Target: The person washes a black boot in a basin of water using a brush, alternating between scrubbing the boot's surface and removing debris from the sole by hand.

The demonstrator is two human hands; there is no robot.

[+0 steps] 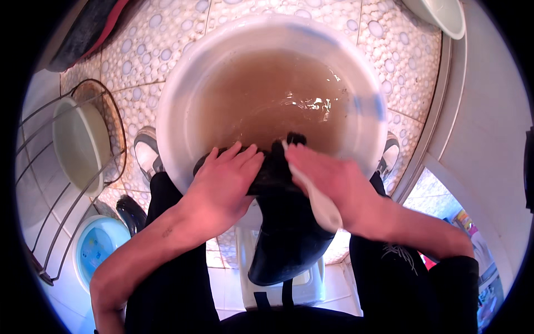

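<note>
A glossy black rubber boot [295, 222] lies over the near rim of a wide white basin [177, 117], its shaft pointing back toward me. Brown, murky water [267, 89] fills the basin. My left hand [225, 175] presses on the foot part of the boot, fingers stretched over it and thumb mostly hidden. In my right hand [334, 178] is a scrub brush [320, 203] with a cream handle; its dark bristles show past my fingertips, against the boot. The boot's toe is partly covered by my hands.
At left, a wire rack [114, 111] stands around a pale green basin [80, 145]. Below it are a blue tub [103, 247] and a dark shiny shoe or boot [130, 214]. A white stool [311, 289] is beneath the boot. A pale bowl [439, 16] sits at upper right.
</note>
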